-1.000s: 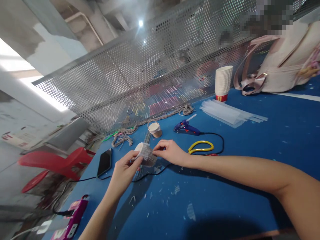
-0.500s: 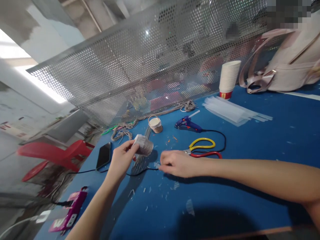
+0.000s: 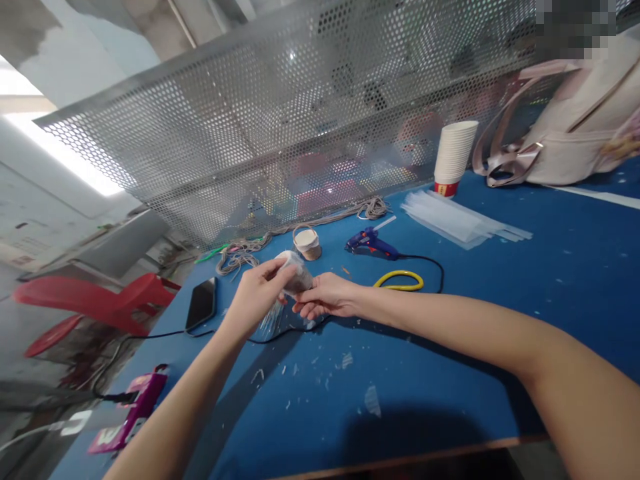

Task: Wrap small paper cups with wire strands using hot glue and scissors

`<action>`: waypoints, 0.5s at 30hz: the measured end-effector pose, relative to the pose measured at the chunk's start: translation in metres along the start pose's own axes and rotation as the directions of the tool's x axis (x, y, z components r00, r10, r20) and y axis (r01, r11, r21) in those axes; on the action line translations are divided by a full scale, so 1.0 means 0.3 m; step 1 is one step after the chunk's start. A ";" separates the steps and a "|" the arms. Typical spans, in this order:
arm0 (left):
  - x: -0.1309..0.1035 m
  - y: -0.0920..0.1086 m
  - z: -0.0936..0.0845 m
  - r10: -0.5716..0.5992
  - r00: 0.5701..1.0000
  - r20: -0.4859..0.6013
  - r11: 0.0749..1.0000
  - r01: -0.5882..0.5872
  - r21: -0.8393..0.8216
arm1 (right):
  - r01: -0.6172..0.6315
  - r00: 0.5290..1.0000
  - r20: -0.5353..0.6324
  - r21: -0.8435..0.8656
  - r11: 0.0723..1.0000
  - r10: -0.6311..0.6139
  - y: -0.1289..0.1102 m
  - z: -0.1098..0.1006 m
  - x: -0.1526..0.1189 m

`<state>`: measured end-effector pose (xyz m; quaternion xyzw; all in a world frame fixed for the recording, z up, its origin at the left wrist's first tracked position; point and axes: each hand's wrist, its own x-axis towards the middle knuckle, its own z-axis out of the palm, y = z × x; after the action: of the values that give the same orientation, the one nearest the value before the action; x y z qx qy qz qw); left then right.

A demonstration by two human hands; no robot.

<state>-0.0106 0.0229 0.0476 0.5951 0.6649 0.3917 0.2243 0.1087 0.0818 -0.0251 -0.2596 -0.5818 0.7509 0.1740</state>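
A small paper cup (image 3: 301, 276), wrapped round with grey cord and with whitish sheet at its rim, is held tilted above the table. My left hand (image 3: 261, 288) grips it by the rim side, thumb on top. From the right, my right hand (image 3: 331, 295) holds its other end, thumb at the edge and fingers curled below. Grey cord strands (image 3: 271, 320) lie beneath the cup, partly hidden by my hands. Just behind stands a little bucket (image 3: 308, 247) with a handle, cord-wrapped at its base. Scissors with a yellow handle (image 3: 401, 276) are partly covered by my right forearm.
A blue glue gun (image 3: 373, 243) with a black cable lies beyond my right hand. Translucent strips (image 3: 460, 217) and stacked paper cups (image 3: 456, 155) are at the back right, near a bag (image 3: 575, 147). Leftward are a phone (image 3: 202, 304) and a purple power strip (image 3: 137, 407).
My right hand has come up off the table beside the scissors and taken hold of the cup. The cup has turned and shifted slightly right and up in my left hand.
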 end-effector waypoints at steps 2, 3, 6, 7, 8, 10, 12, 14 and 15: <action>0.006 0.001 -0.019 -0.012 0.997 0.082 0.998 0.017 -0.061 | -0.032 0.999 0.011 -0.013 0.999 0.032 0.006 -0.013 -0.003; 0.009 0.000 -0.028 -0.017 0.992 0.126 0.997 0.027 -0.073 | -0.048 0.999 0.015 -0.024 0.999 0.048 0.008 -0.018 -0.004; 0.018 -0.010 -0.042 -0.043 0.976 0.212 0.997 0.054 -0.046 | -0.085 0.996 0.029 -0.073 0.994 0.088 0.009 -0.026 -0.007; 0.021 -0.015 -0.043 -0.050 0.976 0.211 0.998 0.057 -0.027 | -0.093 0.995 0.036 -0.095 0.991 0.097 0.010 -0.026 -0.010; 0.024 -0.022 -0.043 -0.051 0.980 0.191 0.999 0.053 -0.007 | -0.098 0.994 0.043 -0.119 0.988 0.103 0.011 -0.024 -0.017; 0.030 -0.035 -0.042 -0.038 0.991 0.130 0.999 0.034 0.028 | -0.088 0.993 0.062 -0.172 0.981 0.100 0.018 -0.019 -0.040; 0.038 -0.046 -0.044 -0.014 0.998 0.067 0.999 0.011 0.044 | -0.067 0.991 0.101 -0.235 0.970 0.093 0.028 -0.014 -0.077; 0.046 -0.054 -0.054 0.007 1.000 0.012 0.999 -0.007 0.041 | -0.055 0.981 0.159 -0.306 0.950 0.109 0.033 -0.014 -0.120; 0.051 -0.056 -0.062 0.016 1.000 -0.020 0.999 -0.015 0.038 | -0.059 0.974 0.187 -0.337 0.940 0.128 0.032 -0.018 -0.140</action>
<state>-0.0380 0.0331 0.0480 0.6005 0.6697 0.3869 0.2030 0.1460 0.0597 -0.0275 -0.2331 -0.7007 0.6736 0.0309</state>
